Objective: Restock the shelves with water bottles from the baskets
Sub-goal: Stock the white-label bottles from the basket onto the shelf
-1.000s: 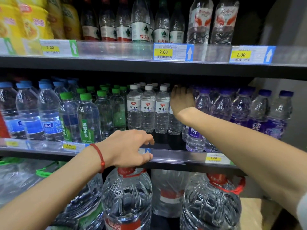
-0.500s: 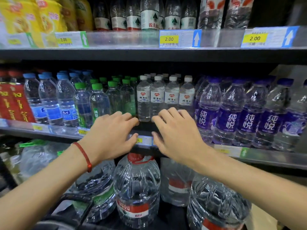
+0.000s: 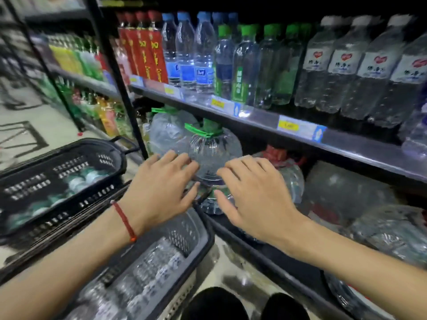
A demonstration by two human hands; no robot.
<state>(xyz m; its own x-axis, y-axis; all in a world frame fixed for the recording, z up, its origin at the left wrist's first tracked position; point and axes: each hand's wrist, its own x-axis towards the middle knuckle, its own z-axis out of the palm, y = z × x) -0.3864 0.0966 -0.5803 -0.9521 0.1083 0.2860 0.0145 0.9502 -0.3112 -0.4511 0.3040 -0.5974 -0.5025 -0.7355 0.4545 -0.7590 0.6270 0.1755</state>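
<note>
Both of my hands hang empty in the air in front of the bottom shelf, fingers spread. My left hand (image 3: pixel 161 188), with a red string on its wrist, is above the far end of a grey basket (image 3: pixel 196 229) full of small clear water bottles (image 3: pixel 147 266). My right hand (image 3: pixel 251 192) is beside it, over the shelf's front edge. A black basket (image 3: pixel 76 192) with green-capped bottles (image 3: pixel 80 181) stands at the left. White-capped bottles (image 3: pixel 346 72) and green-capped bottles (image 3: pixel 245 65) line the middle shelf (image 3: pixel 261 118).
Large water jugs, one with a green handle (image 3: pixel 212 148) and others with red handles (image 3: pixel 288 172), fill the bottom shelf behind my hands. Red-labelled and blue-capped bottles (image 3: pixel 184 54) stand further left. A black upright post (image 3: pixel 120 84) divides the shelving. My dark shoes (image 3: pixel 245 306) are on the floor below.
The view has swung down and left from the middle shelf to the baskets. Both hands came off the shelf edge and dropped lower, still empty.
</note>
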